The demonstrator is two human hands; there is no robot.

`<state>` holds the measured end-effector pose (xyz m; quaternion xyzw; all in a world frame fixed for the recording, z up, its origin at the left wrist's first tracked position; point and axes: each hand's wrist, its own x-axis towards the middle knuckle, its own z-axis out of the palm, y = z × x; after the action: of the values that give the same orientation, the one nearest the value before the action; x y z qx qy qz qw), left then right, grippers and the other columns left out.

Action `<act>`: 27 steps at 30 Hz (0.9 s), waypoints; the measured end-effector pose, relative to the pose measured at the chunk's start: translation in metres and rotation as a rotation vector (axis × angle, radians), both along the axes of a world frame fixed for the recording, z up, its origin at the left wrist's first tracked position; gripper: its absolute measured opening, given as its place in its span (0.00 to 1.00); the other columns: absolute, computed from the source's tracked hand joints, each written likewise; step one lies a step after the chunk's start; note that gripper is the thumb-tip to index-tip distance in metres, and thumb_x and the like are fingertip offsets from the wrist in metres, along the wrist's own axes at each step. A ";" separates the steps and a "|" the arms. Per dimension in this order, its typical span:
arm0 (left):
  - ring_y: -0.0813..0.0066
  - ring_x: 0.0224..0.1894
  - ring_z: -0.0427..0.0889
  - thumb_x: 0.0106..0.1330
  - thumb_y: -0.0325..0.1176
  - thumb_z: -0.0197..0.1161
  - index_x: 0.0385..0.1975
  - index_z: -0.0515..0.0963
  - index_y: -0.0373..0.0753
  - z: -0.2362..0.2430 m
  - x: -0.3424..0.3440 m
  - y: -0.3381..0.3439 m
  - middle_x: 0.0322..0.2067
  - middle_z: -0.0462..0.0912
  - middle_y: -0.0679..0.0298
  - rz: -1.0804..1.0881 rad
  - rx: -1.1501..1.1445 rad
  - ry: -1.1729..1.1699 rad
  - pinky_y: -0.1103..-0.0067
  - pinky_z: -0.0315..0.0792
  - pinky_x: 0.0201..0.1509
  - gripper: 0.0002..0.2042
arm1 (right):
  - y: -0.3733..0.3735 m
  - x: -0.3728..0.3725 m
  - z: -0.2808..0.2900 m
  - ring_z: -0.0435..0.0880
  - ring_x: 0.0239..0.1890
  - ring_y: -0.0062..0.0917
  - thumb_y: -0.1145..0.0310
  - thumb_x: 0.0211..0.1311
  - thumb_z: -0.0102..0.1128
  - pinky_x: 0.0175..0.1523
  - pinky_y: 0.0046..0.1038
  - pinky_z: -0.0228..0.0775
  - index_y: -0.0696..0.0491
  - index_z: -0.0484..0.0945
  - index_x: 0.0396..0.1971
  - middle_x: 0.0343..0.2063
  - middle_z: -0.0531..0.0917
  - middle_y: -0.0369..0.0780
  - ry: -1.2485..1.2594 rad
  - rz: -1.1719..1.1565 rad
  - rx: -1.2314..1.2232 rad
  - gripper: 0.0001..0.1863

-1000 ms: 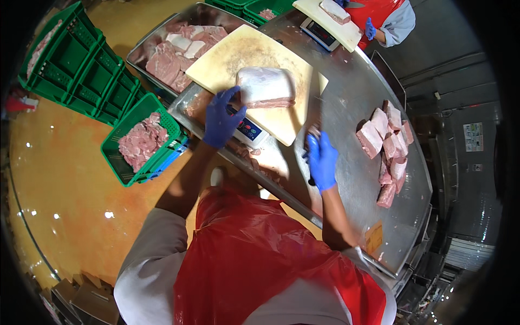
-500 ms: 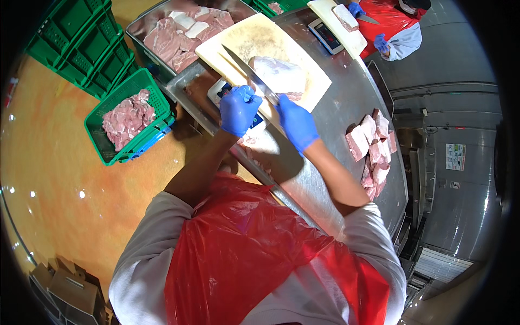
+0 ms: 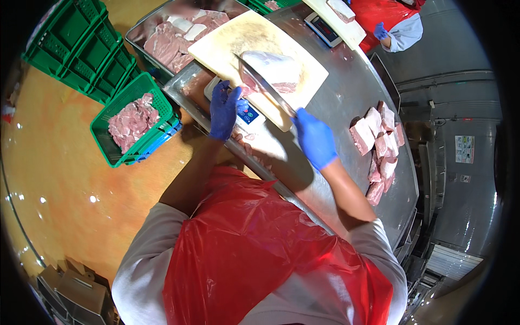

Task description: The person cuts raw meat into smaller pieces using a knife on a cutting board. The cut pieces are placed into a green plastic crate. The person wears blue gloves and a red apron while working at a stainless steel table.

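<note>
My right hand (image 3: 315, 138), in a blue glove, grips a long knife (image 3: 264, 85). Its blade lies across a large slab of raw meat (image 3: 272, 71) on a pale cutting board (image 3: 250, 44). My left hand (image 3: 223, 109), also blue-gloved, rests with fingers apart on a small scale (image 3: 245, 112) at the board's near edge, next to the meat. I wear a red plastic apron over a white shirt.
Cut meat blocks (image 3: 378, 142) lie in a row on the steel table (image 3: 346, 103) to my right. A steel tray of meat (image 3: 176, 32) sits behind the board. A green crate of meat (image 3: 135, 120) and stacked green crates (image 3: 81, 49) stand on the orange floor. Another person (image 3: 398, 24) works opposite.
My right hand has brought the knife from the table's right side onto the meat slab. My left hand has slid off the meat to the scale. The view has shifted.
</note>
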<state>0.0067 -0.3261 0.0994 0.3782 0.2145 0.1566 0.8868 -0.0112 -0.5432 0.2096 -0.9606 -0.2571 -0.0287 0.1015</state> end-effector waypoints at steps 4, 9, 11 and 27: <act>0.86 0.24 0.73 0.60 0.31 0.71 0.27 0.83 0.35 -0.049 0.018 0.003 0.19 0.78 0.73 0.012 0.590 0.081 0.84 0.69 0.28 0.07 | 0.055 0.036 -0.014 0.83 0.33 0.52 0.67 0.69 0.51 0.38 0.50 0.74 0.54 0.74 0.45 0.33 0.84 0.53 0.006 0.038 0.034 0.10; 0.85 0.24 0.74 0.58 0.26 0.68 0.29 0.83 0.34 -0.038 0.001 0.023 0.22 0.81 0.70 -0.042 0.370 0.088 0.83 0.70 0.30 0.03 | 0.011 0.024 0.000 0.85 0.37 0.50 0.69 0.67 0.51 0.42 0.46 0.77 0.52 0.74 0.49 0.36 0.84 0.54 0.240 0.019 -0.131 0.13; 0.83 0.24 0.74 0.60 0.26 0.66 0.31 0.83 0.35 -0.039 -0.016 0.048 0.24 0.81 0.70 -0.014 0.335 0.003 0.83 0.71 0.31 0.03 | -0.041 0.009 0.008 0.85 0.36 0.50 0.69 0.66 0.53 0.41 0.47 0.77 0.52 0.74 0.49 0.36 0.84 0.55 0.192 0.059 -0.263 0.12; 0.48 0.58 0.77 0.64 0.58 0.62 0.56 0.78 0.39 0.036 0.128 0.073 0.53 0.80 0.44 -0.273 1.811 -0.125 0.65 0.71 0.63 0.30 | -0.065 -0.047 -0.047 0.71 0.17 0.13 0.63 0.76 0.55 0.20 0.22 0.63 0.56 0.75 0.41 0.20 0.76 0.32 0.079 -0.456 0.827 0.10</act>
<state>0.1351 -0.2527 0.1358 0.9415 -0.0851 0.1788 0.2727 -0.0577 -0.6082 0.1626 -0.8719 -0.0025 -0.1137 0.4764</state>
